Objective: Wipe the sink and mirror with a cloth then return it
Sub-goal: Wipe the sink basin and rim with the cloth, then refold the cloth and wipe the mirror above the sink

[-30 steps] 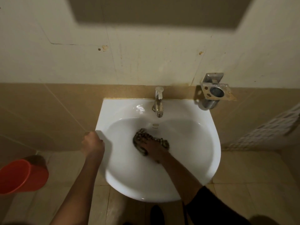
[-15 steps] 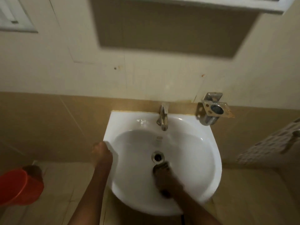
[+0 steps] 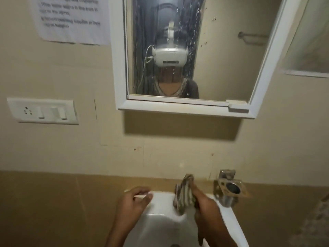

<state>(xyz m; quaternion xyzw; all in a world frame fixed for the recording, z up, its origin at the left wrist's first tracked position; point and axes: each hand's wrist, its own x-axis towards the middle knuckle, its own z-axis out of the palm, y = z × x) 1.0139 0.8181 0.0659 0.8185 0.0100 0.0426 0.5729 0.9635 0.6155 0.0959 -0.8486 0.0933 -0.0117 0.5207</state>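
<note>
Cloth (image 3: 184,194), striped, is sitting bunched in the right hand (image 3: 206,205) grip above the back rim of the sink (image 3: 160,202). Left hand (image 3: 132,200) is clasping the sink's rear left edge, fingers curled. Beyond, the mirror (image 3: 222,50) is showing water droplets.

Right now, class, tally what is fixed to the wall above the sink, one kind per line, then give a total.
Mirror: 1
Paper notice: 1
Switch plate: 1
Metal holder: 1
Total: 4
</note>
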